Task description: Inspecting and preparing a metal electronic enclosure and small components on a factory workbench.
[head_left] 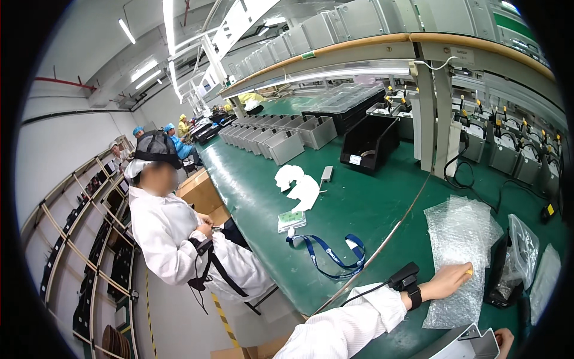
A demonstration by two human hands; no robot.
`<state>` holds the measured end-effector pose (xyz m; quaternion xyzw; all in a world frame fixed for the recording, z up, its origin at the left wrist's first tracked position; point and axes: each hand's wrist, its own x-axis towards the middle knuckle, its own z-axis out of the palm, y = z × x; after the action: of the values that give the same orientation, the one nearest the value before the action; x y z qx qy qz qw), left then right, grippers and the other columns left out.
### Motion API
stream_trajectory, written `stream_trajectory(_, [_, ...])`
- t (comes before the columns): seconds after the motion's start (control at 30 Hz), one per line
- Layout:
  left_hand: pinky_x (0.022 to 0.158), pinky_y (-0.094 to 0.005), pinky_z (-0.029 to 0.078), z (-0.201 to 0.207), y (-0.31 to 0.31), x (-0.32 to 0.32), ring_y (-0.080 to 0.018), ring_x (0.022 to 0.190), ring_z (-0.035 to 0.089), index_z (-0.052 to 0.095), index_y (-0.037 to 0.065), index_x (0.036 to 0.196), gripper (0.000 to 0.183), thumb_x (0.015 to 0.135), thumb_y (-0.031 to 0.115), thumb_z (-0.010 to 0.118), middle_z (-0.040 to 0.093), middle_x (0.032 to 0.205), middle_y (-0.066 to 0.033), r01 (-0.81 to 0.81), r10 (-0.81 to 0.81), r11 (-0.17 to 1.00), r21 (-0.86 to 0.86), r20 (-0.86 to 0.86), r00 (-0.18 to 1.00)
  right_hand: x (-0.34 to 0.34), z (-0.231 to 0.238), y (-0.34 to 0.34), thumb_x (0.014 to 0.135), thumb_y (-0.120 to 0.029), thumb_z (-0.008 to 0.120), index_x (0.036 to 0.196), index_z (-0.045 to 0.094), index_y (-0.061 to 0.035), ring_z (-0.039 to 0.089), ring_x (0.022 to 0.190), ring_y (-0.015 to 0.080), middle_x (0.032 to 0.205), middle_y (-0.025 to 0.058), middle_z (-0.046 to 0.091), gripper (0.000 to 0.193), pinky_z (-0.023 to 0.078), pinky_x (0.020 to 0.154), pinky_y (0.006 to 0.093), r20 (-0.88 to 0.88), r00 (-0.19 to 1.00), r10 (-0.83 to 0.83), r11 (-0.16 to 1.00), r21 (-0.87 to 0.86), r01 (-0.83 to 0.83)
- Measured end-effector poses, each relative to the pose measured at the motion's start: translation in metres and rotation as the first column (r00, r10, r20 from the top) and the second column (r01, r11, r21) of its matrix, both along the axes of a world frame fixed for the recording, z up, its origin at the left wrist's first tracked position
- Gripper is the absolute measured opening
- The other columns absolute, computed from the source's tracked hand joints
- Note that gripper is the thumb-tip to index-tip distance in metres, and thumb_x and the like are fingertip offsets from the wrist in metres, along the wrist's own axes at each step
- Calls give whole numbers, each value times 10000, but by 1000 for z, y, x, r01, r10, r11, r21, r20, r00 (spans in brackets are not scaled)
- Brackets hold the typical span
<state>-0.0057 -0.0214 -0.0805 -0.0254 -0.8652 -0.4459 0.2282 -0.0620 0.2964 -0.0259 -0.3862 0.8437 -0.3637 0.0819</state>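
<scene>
My left hand (449, 280), with a black band at the wrist, lies over a sheet of bubble wrap (448, 239) on the green bench. Its fingers are curled, and a small yellow bit shows at the fingertips; what they grip is hidden. In the lower right corner, a grey metal box (449, 347) with a bent, channel-like edge is partly cut off by the frame. My right hand (505, 342) is at that box's right side, its fingers closed against the edge and only partly in view.
Right of the bubble wrap are a black bin (499, 287) and clear plastic bags (524, 245). A blue lanyard (326, 248), white paper pieces (302, 186) and a black tray (371, 143) lie farther off. Grey boxes (284, 146) line the bench. A person in white (173, 239) sits left.
</scene>
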Motion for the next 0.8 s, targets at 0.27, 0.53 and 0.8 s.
stream_trajectory(0.27, [610,-434,383,-4,-2,-5,-376,711,531,455,32,826,96,866,119,459,539,704,-167,51,-51,995,88,-5,999,-2,-4,1,758,-43,514,912,587,33,435,591,162,670,89,505,186,369,540,300,-3,1000,6,1000,-4,-6])
stream_trajectory(0.53, [607,-442,383,-1,-2,-4,-382,710,529,446,30,808,115,870,127,439,539,709,-167,39,-38,999,31,-23,999,-2,-2,2,767,-32,503,927,589,33,444,594,154,680,83,519,193,373,542,293,0,1000,14,1000,13,-14])
stream_trajectory(0.8, [599,-434,368,-6,-4,-5,-384,705,512,427,25,829,156,894,167,432,517,708,-177,31,-29,997,65,-30,999,1,8,-3,791,-47,509,955,592,41,537,665,199,755,132,594,203,438,620,321,23,1000,15,998,63,-17])
